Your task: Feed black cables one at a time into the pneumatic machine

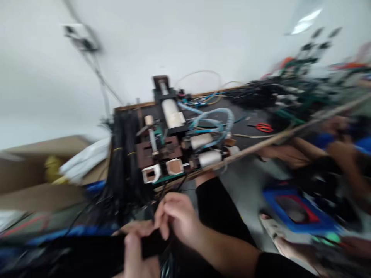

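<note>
Black flat strap-like piece (152,243), blurred, sits low centre, pinched between both hands in front of the workbench edge. Right hand (176,218) curled, fingertips closed on its upper edge. Left hand (136,251) closed, thumb pressing it from below. Looks like wrapping or bundling the black cable bundle (124,162); needs steady tension. No legible writing on the white-cylinder pneumatic jig (171,131).
</note>
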Action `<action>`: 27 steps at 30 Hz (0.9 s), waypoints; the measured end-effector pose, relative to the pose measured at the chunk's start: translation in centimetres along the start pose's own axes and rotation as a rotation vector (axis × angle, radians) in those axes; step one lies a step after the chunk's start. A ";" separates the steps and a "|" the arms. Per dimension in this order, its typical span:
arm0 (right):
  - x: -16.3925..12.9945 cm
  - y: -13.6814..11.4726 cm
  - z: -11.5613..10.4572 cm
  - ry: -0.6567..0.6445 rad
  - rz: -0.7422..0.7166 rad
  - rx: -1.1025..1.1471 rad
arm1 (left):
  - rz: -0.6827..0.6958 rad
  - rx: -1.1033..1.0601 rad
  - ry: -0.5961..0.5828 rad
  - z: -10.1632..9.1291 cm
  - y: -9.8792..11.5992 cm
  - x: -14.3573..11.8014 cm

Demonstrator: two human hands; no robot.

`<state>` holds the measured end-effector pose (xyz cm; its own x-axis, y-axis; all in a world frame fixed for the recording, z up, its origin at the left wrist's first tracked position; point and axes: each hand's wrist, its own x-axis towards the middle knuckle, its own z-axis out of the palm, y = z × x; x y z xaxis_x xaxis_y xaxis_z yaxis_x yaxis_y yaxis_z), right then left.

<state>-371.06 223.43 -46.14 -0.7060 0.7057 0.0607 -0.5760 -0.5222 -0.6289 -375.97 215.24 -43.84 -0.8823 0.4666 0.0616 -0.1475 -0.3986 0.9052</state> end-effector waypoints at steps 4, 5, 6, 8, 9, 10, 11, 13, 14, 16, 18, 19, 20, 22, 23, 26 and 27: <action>-0.9 -0.7 0.3 0.071 -0.031 0.101 | 0.009 -0.025 -0.087 0.3 1.7 -1.0; -1.0 -0.9 0.4 0.077 -0.028 0.112 | 0.012 -0.031 -0.102 0.6 1.7 -1.0; -1.0 -1.0 0.4 0.077 -0.015 0.118 | 0.009 -0.036 -0.106 0.8 1.7 -1.0; -0.9 -1.2 0.5 0.073 0.023 0.130 | -0.002 -0.049 -0.094 1.0 1.5 -1.0; -0.8 -1.2 0.5 0.069 0.043 0.138 | -0.010 -0.056 -0.087 1.0 1.5 -1.0; -0.6 -1.2 0.4 0.066 0.060 0.146 | -0.018 -0.064 -0.080 0.9 1.5 -1.0; -0.5 -1.2 0.4 0.065 0.073 0.153 | -0.026 -0.071 -0.076 0.9 1.5 -1.0; -0.1 -1.2 0.3 0.063 0.097 0.165 | -0.033 -0.080 -0.079 0.8 1.5 -0.9; 0.1 -1.2 0.2 0.059 0.111 0.173 | -0.034 -0.079 -0.081 0.7 1.5 -0.9; 0.3 -1.2 0.1 0.048 0.137 0.190 | -0.030 -0.069 -0.081 0.7 1.6 -0.9; 0.3 -1.2 0.1 0.041 0.152 0.207 | -0.025 -0.058 -0.080 0.7 1.6 -0.9; 0.3 -1.3 0.1 0.042 0.156 0.212 | -0.026 -0.057 -0.079 0.7 1.6 -0.9; 0.3 -1.3 0.1 0.045 0.158 0.214 | -0.028 -0.061 -0.078 0.7 1.6 -0.9; 0.3 -1.2 0.1 0.052 0.159 0.216 | -0.034 -0.067 -0.074 0.8 1.6 -0.8; 0.3 -1.2 0.1 0.056 0.158 0.214 | -0.036 -0.069 -0.071 0.8 1.6 -0.8; 0.2 -1.0 0.1 0.065 0.149 0.212 | -0.040 -0.061 -0.070 0.8 1.5 -0.9; 0.2 -1.0 0.1 0.067 0.146 0.211 | -0.041 -0.060 -0.068 0.7 1.5 -0.9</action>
<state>-370.67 224.03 -45.46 -0.7633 0.6417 -0.0747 -0.5479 -0.7043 -0.4513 -375.07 214.82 -42.28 -0.8430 0.5351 0.0554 -0.2110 -0.4235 0.8810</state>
